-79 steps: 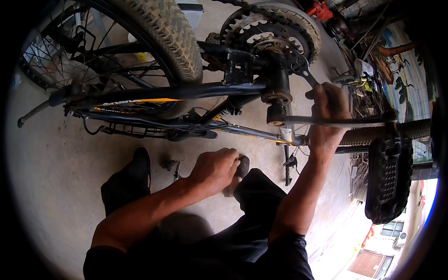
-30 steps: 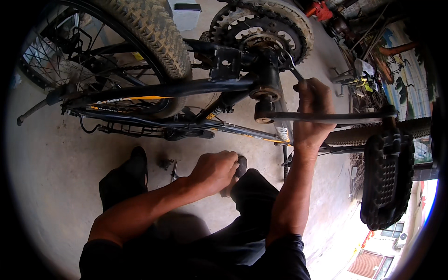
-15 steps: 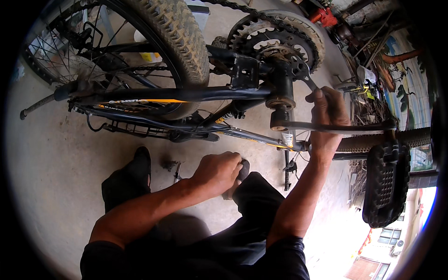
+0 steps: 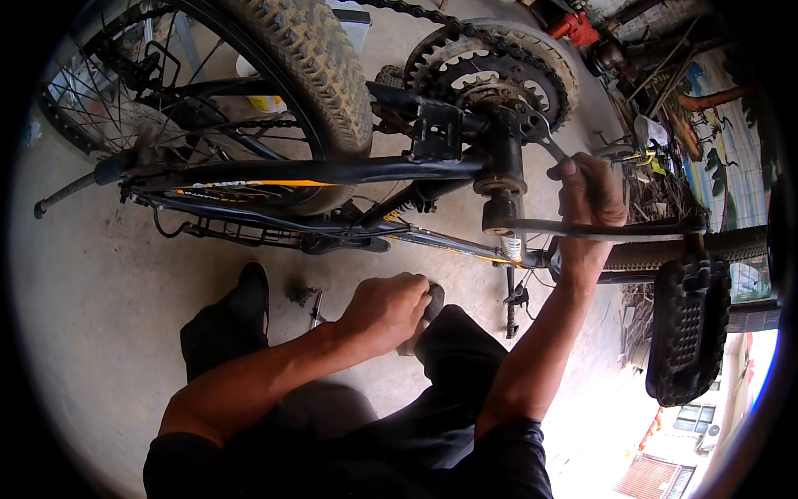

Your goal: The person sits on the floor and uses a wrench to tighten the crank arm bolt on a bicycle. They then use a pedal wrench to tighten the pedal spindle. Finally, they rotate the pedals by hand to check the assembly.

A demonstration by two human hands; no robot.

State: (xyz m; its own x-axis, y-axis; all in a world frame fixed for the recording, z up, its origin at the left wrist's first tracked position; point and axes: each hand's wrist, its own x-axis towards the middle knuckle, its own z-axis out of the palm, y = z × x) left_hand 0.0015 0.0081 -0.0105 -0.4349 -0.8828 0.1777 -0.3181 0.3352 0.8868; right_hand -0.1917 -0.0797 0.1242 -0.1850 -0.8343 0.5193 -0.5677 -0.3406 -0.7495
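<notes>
My right hand [image 4: 593, 193] is wrapped round the handle of a flat metal wrench [image 4: 555, 150]. The wrench's notched head meets the bottom bracket of a black bicycle frame [image 4: 332, 170], beside the toothed chainrings [image 4: 532, 71]. A crank arm [image 4: 615, 228] passes across my right hand near the wrist and ends in a black pedal [image 4: 688, 328]. My left hand [image 4: 386, 309] is closed in a fist above my thigh, apart from the bicycle. The inside of that fist is hidden.
The bicycle lies across the far side, with a muddy rear tyre [image 4: 320, 66] at upper left. A thin tool [image 4: 317, 308] lies on the concrete floor near my left foot [image 4: 252, 291]. Sticks and clutter [image 4: 657, 183] line the right side. A white container [image 4: 249, 66] stands behind the wheel.
My right hand has shifted slightly to the right with the wrench handle. The left hand stays nearly where it was, still closed.
</notes>
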